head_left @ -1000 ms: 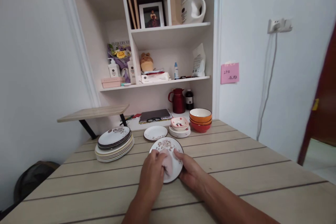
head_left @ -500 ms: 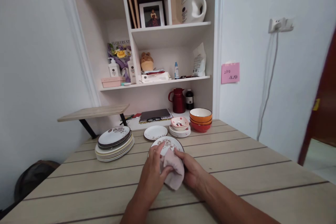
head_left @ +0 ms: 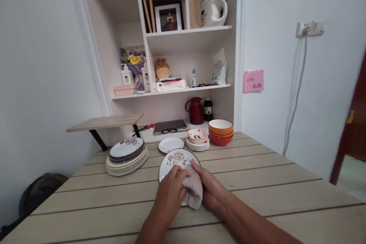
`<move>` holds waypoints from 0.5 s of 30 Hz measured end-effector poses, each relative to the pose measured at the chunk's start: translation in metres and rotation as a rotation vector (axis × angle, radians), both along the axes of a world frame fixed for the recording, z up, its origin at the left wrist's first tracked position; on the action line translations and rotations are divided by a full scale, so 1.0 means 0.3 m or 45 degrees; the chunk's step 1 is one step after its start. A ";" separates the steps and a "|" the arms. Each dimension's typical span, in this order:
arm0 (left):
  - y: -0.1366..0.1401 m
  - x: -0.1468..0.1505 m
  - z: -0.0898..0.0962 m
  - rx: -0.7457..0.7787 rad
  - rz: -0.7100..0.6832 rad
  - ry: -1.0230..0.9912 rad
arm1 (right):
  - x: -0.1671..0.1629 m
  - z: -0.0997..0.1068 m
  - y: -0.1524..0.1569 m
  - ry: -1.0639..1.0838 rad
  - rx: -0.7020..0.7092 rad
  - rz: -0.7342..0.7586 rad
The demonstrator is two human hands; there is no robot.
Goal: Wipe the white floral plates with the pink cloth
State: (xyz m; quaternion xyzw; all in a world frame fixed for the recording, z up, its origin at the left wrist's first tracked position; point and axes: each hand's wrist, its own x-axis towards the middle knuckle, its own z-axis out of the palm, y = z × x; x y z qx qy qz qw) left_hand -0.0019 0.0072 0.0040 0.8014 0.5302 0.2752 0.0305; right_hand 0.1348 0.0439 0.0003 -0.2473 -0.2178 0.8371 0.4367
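Left hand (head_left: 170,187): fingers closed on a pale pink cloth (head_left: 195,190), laid against a dark-rimmed floral plate (head_left: 168,163). Right hand (head_left: 211,188): gripping that plate's right side, thumb uppermost. Plate is over the plank-topped table (head_left: 265,190), nearer the person than a second plate (head_left: 171,145).

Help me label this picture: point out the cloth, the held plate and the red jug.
Cloth (head_left: 194,188): head view, its draped middle.
Held plate (head_left: 176,158): head view, its flower-patterned face.
Red jug (head_left: 196,112): head view, middle of its body.
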 end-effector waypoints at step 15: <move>0.037 -0.075 0.010 0.041 0.522 0.193 | -0.001 -0.005 0.019 -0.039 -0.112 -0.158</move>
